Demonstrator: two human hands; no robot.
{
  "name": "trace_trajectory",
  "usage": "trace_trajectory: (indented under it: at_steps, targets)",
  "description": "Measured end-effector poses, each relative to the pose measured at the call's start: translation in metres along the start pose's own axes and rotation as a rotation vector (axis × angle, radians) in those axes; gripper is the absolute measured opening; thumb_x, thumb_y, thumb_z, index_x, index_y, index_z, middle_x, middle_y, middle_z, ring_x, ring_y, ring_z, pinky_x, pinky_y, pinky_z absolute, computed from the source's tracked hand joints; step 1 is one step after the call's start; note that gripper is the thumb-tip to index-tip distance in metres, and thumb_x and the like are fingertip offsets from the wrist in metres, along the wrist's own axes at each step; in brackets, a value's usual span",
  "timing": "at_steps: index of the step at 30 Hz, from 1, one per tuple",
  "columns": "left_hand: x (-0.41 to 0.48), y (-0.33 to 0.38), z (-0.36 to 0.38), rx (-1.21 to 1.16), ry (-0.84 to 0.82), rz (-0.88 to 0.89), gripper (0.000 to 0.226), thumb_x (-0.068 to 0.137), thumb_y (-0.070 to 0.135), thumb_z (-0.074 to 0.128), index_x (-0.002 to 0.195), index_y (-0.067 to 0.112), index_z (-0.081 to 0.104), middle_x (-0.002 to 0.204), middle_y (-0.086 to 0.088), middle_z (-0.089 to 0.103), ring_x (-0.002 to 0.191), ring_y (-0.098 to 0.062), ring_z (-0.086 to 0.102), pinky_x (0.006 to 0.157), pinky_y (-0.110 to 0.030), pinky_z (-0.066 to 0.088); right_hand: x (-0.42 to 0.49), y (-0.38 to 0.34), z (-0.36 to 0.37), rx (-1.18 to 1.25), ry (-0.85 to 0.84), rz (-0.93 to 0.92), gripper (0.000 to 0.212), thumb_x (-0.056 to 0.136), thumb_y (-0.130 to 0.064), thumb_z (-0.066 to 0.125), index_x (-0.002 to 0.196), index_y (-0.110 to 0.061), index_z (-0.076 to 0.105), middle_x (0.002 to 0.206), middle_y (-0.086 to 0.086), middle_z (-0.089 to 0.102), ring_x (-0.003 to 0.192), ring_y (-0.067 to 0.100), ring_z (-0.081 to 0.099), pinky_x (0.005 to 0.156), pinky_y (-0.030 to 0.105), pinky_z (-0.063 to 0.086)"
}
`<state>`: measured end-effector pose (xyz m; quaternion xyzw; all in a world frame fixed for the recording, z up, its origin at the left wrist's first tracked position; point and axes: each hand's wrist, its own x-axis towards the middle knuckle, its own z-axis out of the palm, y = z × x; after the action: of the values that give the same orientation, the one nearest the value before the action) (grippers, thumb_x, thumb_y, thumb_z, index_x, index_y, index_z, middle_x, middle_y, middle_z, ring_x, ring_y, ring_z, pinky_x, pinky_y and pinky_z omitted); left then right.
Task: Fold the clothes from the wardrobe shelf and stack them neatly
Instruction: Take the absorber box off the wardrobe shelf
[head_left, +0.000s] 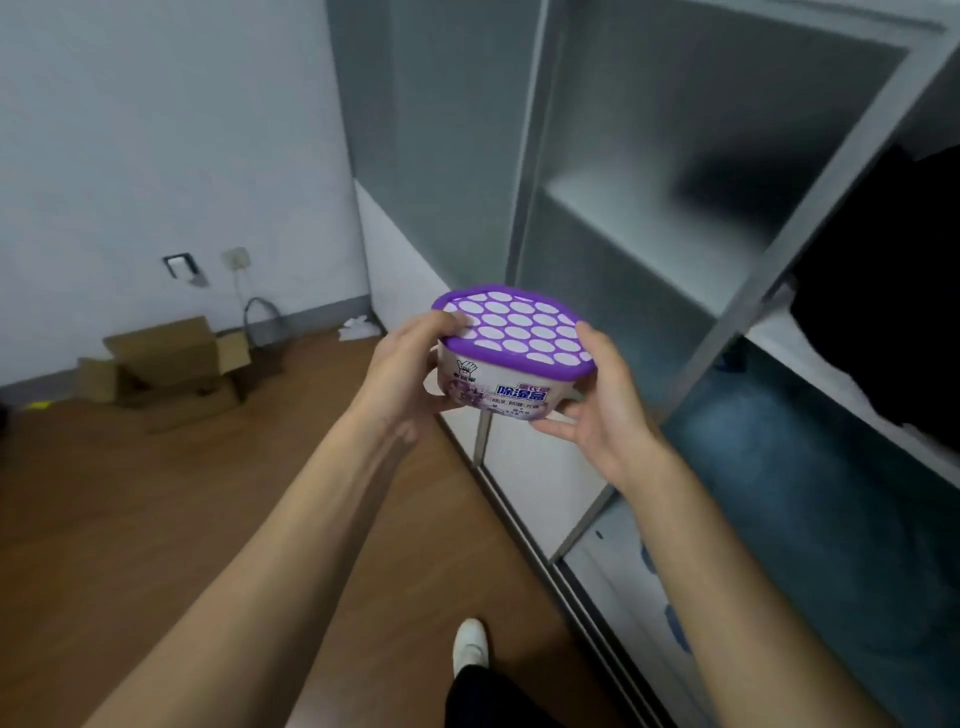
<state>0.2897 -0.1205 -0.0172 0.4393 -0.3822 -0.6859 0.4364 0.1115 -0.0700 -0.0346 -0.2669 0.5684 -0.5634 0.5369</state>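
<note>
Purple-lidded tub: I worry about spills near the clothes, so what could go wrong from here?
The purple-lidded tub sits tilted between the left hand and right hand; a slip would likely drop it to the wooden floor. Any liquid inside might seep through its perforated-looking top. With both hands busy, the dark clothes on the wardrobe shelf lie untouched.

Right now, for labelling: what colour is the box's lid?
The lid is purple with white ovals; head view.
</note>
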Motion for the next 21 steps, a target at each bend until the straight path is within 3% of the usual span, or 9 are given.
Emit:
trace_trajectory:
  at_steps: [3, 5, 7, 10, 13, 16, 21]
  targets:
    - [0.009, -0.002, -0.050, -0.004, 0.069, 0.035, 0.048, 0.058, 0.034, 0.073, 0.103, 0.018, 0.065, 0.097, -0.007, 0.071, 0.089, -0.019, 0.068, 0.071, -0.038, 0.056, 0.026, 0.016, 0.038, -0.122, -0.166, 0.124, 0.069, 0.064, -0.069, 0.069, 0.117, -0.027, 0.061, 0.107, 0.001, 0.076, 0.096, 0.029, 0.074, 0.072, 0.043, 0.061]
    - [0.020, -0.003, -0.080, 0.005, 0.114, 0.057, 0.038, 0.066, 0.031, 0.069, 0.101, 0.019, 0.063, 0.098, -0.007, 0.071, 0.091, -0.019, 0.068, 0.068, -0.034, 0.056, 0.044, 0.028, 0.066, -0.174, -0.242, 0.148, 0.077, 0.058, -0.072, 0.070, 0.119, -0.027, 0.059, 0.109, 0.000, 0.075, 0.098, 0.026, 0.074, 0.077, 0.046, 0.062]
    - [0.033, -0.002, -0.110, 0.006, 0.158, 0.060, 0.038, 0.071, 0.031, 0.067, 0.107, 0.017, 0.062, 0.103, -0.009, 0.071, 0.096, -0.021, 0.068, 0.074, -0.038, 0.055, 0.066, 0.039, 0.093, -0.205, -0.297, 0.155, 0.068, 0.066, -0.072, 0.068, 0.118, -0.029, 0.059, 0.110, -0.002, 0.075, 0.098, 0.021, 0.073, 0.081, 0.047, 0.061]
    - [0.052, 0.002, -0.153, -0.012, 0.205, 0.027, 0.041, 0.078, 0.031, 0.066, 0.116, 0.015, 0.062, 0.113, -0.015, 0.070, 0.104, -0.023, 0.066, 0.085, -0.044, 0.053, 0.102, 0.049, 0.132, -0.255, -0.381, 0.195, 0.048, 0.079, -0.066, 0.064, 0.111, -0.031, 0.062, 0.105, -0.004, 0.076, 0.095, 0.017, 0.074, 0.074, 0.041, 0.062]
    - [0.068, 0.003, -0.193, -0.072, 0.286, -0.019, 0.035, 0.082, 0.034, 0.065, 0.113, 0.018, 0.063, 0.114, -0.011, 0.069, 0.107, -0.021, 0.062, 0.094, -0.050, 0.048, 0.136, 0.057, 0.171, -0.320, -0.483, 0.250, 0.054, 0.077, -0.066, 0.065, 0.114, -0.028, 0.063, 0.104, -0.004, 0.076, 0.096, 0.016, 0.074, 0.073, 0.042, 0.062]
    - [0.082, -0.001, -0.228, -0.060, 0.395, -0.059, 0.028, 0.088, 0.040, 0.063, 0.111, 0.023, 0.065, 0.112, -0.003, 0.072, 0.110, -0.019, 0.064, 0.091, -0.044, 0.051, 0.166, 0.067, 0.210, -0.372, -0.557, 0.276, 0.048, 0.083, -0.063, 0.064, 0.116, -0.028, 0.062, 0.106, -0.005, 0.076, 0.094, 0.014, 0.074, 0.077, 0.042, 0.063]
    - [0.101, 0.006, -0.278, -0.118, 0.462, -0.170, 0.050, 0.081, 0.056, 0.066, 0.120, 0.025, 0.061, 0.120, -0.003, 0.071, 0.114, -0.027, 0.065, 0.098, -0.050, 0.049, 0.208, 0.083, 0.280, -0.420, -0.609, 0.301, 0.041, 0.085, -0.062, 0.062, 0.110, -0.030, 0.063, 0.096, -0.009, 0.076, 0.084, 0.008, 0.074, 0.071, 0.034, 0.062]
